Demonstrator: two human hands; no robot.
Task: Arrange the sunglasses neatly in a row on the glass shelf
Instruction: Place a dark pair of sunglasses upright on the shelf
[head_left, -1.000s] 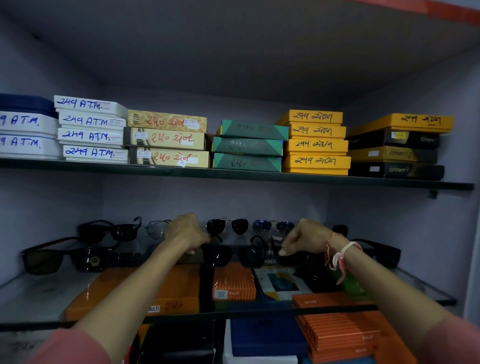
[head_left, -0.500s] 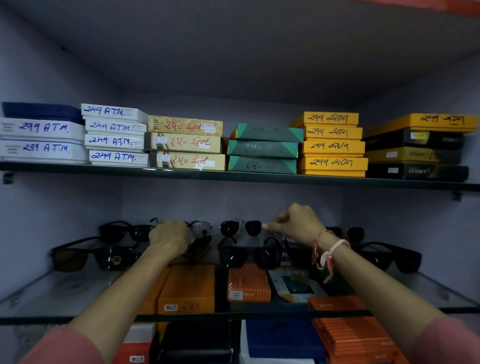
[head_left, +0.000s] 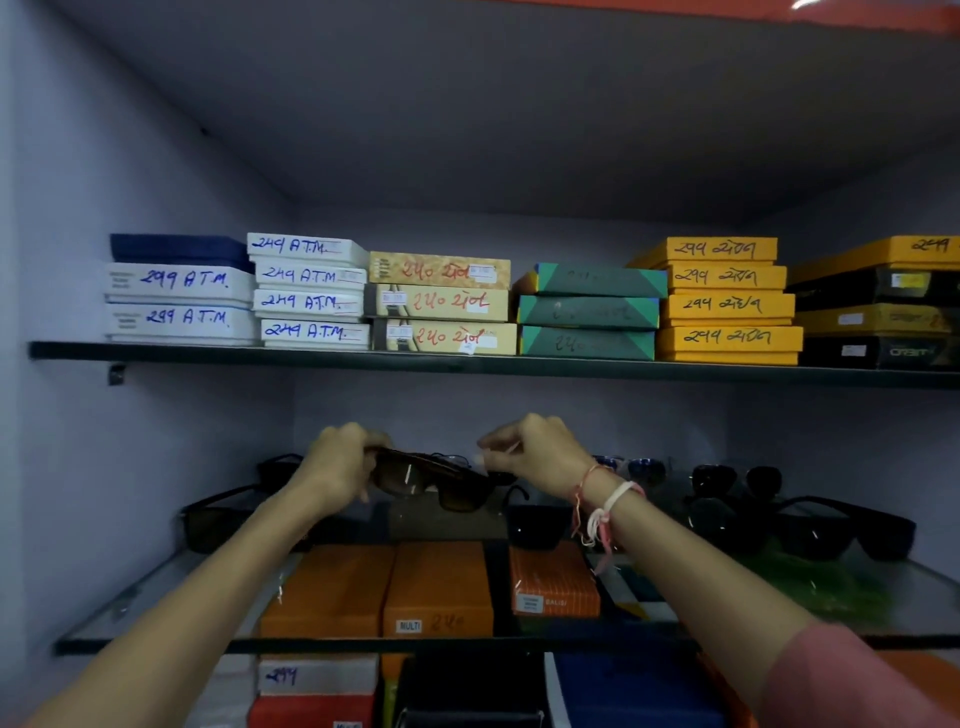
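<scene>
While the left hand (head_left: 340, 467) grips brown sunglasses (head_left: 431, 480) above the glass shelf (head_left: 909, 603), the right hand (head_left: 535, 452) pinches their other end.

White boxes (head_left: 310, 291), upper shelf left: "249 A.T.M."
Wider white boxes (head_left: 179, 299), far left: "299 A.T.M."
Orange box (head_left: 438, 590), under glass shelf: "MULTI"
Striped orange box (head_left: 551, 579): "BALISI", blurred
Black box (head_left: 878, 352), upper shelf right end: "ORBIT", blurred
</scene>
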